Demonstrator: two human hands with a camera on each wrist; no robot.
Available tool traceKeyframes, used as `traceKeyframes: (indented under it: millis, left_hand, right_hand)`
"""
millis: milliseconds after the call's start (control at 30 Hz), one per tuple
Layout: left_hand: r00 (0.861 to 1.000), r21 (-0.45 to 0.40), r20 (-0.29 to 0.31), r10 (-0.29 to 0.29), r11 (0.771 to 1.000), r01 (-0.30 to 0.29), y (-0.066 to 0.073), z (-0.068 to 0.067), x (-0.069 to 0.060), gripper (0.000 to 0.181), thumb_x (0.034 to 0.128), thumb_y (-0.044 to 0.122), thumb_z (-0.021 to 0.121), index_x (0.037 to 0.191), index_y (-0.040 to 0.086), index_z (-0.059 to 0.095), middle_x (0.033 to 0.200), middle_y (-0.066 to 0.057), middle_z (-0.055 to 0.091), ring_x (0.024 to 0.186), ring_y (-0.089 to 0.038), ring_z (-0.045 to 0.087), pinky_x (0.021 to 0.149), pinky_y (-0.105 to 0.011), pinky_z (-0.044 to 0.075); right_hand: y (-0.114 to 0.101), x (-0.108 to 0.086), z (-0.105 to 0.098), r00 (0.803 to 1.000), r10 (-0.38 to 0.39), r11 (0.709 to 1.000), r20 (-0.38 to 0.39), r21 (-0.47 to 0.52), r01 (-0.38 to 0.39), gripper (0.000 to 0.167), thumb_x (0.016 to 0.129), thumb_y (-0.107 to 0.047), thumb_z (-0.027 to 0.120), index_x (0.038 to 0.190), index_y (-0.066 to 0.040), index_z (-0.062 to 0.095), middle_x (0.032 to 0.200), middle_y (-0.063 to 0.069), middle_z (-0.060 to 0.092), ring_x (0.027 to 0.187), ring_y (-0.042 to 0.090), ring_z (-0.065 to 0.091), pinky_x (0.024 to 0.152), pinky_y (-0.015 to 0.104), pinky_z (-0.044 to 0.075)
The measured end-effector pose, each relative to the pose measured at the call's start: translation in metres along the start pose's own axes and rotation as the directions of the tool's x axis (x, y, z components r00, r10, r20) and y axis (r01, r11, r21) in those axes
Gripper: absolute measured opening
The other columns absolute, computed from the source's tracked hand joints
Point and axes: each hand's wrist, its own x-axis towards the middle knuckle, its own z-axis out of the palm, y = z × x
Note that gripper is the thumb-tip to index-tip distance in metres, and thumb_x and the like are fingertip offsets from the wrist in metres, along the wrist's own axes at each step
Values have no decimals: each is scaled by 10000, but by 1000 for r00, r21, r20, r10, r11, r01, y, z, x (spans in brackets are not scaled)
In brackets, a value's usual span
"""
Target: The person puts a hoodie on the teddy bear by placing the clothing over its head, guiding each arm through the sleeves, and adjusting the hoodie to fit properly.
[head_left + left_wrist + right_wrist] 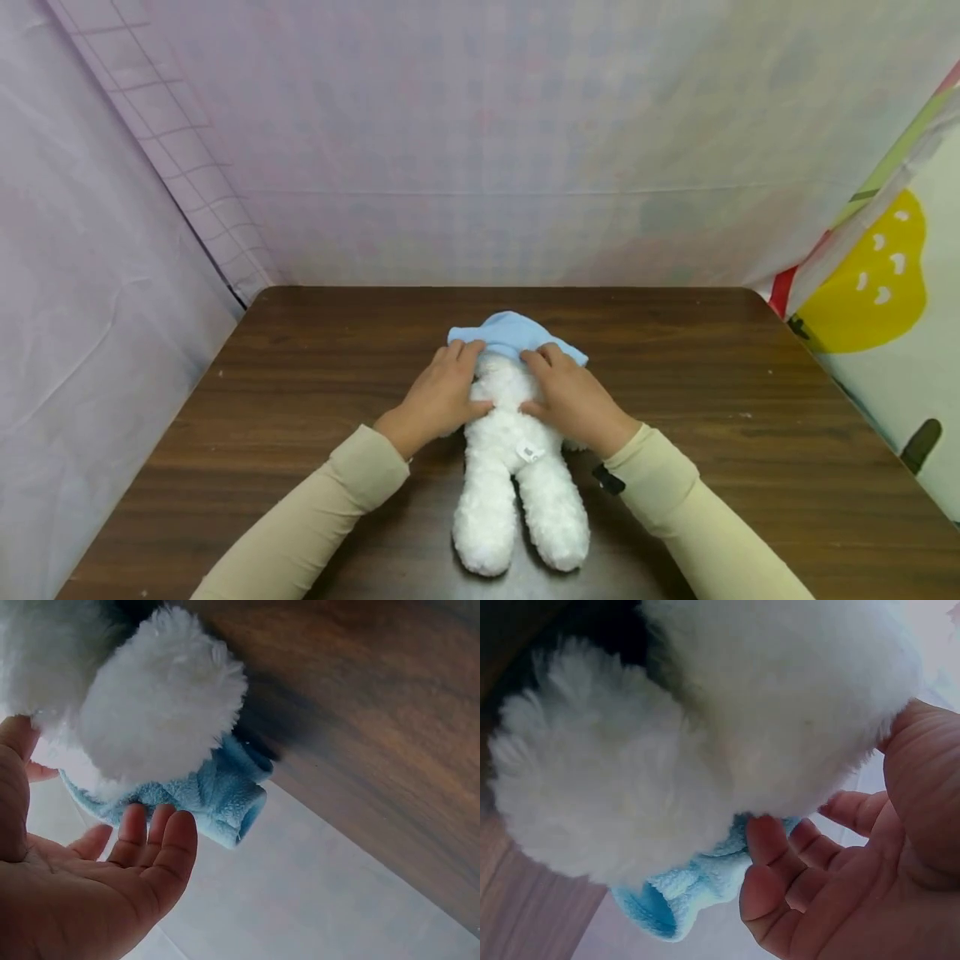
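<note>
A white plush toy point(491, 467) lies on the table with its legs toward the near edge and a small tag between them. Around the top of its head is a light blue cloth piece point(510, 332), flared at both sides. My left hand point(438, 400) grips the toy's head from the left, fingertips at the blue edge, thumb lower on the fur. From the other side my right hand point(577, 400) grips it likewise. Both wrist views show curled fingers beside the blue fabric point(225, 791) point(705, 881) and white fur. The toy's face is not visible.
The brown wooden table point(315, 350) reaches back to a pale patterned curtain point(480, 150). White fabric point(90, 250) hangs at the left; a printed cloth with a yellow shape point(873, 292) hangs at the right.
</note>
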Motion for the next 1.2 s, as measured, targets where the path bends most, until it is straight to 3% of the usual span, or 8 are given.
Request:
traceKeyframes:
  millis: [233,600,867,1200]
  left_hand:
    - [1000,-33,30,9,999,-8,-1,-3,1,720,890,356,759,1465,50,454,1265,-138,443,1197,-299,434,945,-400,459]
    - [1000,-71,25,18,997,-16,-1,-1,2,752,892,321,762,1492,37,408,1318,-138,393,1202,-299,386,950,-398,445]
    - [998,-74,29,53,996,-50,-3,-1,3,445,905,305,751,1256,57,633,1151,-69,461,1092,-253,404,918,-367,438]
    - [990,-32,-52,134,990,-136,0,4,-3,208,904,213,753,995,58,649,999,-46,535,942,-229,490,827,-360,460]
  right_hand:
    - [0,0,0,1000,20,1000,15,12,-20,729,851,-257,811,1395,87,468,1209,235,506,1013,327,589,819,429,526]
    - [3,1,1,1000,-27,999,-14,21,27,569,830,-213,829,1238,72,552,1127,176,567,994,315,589,852,437,501]
    - [3,0,2,1000,-15,1000,-1,27,15,438,831,-215,826,1127,10,595,1032,108,597,891,277,580,791,413,483]
    - [1,-4,3,1000,-9,1000,-30,-25,9,336,818,-247,835,960,-53,600,847,16,504,746,205,488,656,356,428]
